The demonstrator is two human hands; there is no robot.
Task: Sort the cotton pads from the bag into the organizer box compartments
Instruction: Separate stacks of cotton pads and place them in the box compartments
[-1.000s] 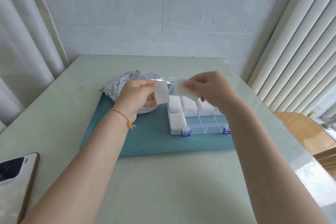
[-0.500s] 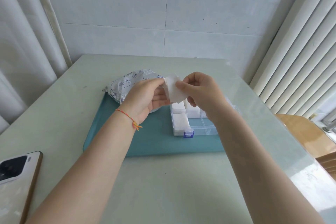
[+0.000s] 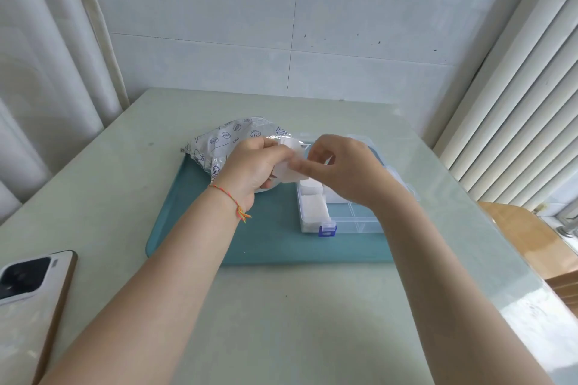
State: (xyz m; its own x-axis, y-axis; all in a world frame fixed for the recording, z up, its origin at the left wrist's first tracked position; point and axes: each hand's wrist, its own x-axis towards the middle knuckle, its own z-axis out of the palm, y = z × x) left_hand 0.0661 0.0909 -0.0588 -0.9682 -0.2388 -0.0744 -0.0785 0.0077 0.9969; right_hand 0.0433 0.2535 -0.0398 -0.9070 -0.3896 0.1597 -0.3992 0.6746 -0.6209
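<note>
Pale table, both hands' fingers (image 3: pixel 298 166) pinching one cotton pad (image 3: pixel 289 162), long axis upright, above organizer box (image 3: pixel 316 212)

clear plastic organizer box (image 3: pixel 350 225), glossy table (image 3: pixel 281 322)

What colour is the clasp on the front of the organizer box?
Blue, with a clear top; the clasp shows in the head view.

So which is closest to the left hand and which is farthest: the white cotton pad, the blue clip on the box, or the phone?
1. White square cotton pad: pinched by the left hand, so touching.
2. Small blue plastic clip on the clear organizer box's near edge: to the right, closer to the person.
3. White phone with a black camera block: at the table's near left edge.
</note>
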